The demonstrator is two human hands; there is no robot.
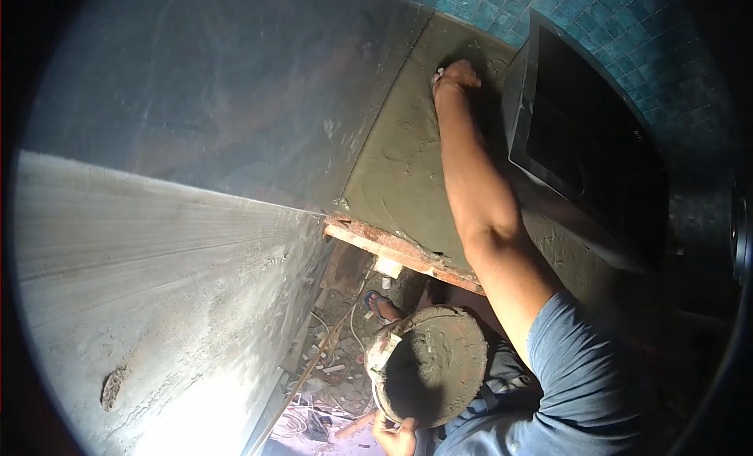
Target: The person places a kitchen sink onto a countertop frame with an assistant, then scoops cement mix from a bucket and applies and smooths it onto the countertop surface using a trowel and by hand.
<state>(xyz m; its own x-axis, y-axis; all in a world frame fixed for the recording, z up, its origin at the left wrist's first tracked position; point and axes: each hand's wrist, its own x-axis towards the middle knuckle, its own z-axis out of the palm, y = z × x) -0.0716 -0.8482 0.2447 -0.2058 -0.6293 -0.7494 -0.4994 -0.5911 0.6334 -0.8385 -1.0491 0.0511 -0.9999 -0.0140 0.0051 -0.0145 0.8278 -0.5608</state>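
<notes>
The right arm (488,209) reaches up and away from the shoulder, bare below the short sleeve (576,362), the elbow slightly bent and the forearm running nearly straight to the wrist. The right hand (459,76) is at the far end, back upward, fingers bent inward; how tightly they close is hard to tell. The left hand (396,438) sits low and close to the body, its fingers and thumb gripping. Most of the left arm is hidden.

No legible text or signs
</notes>
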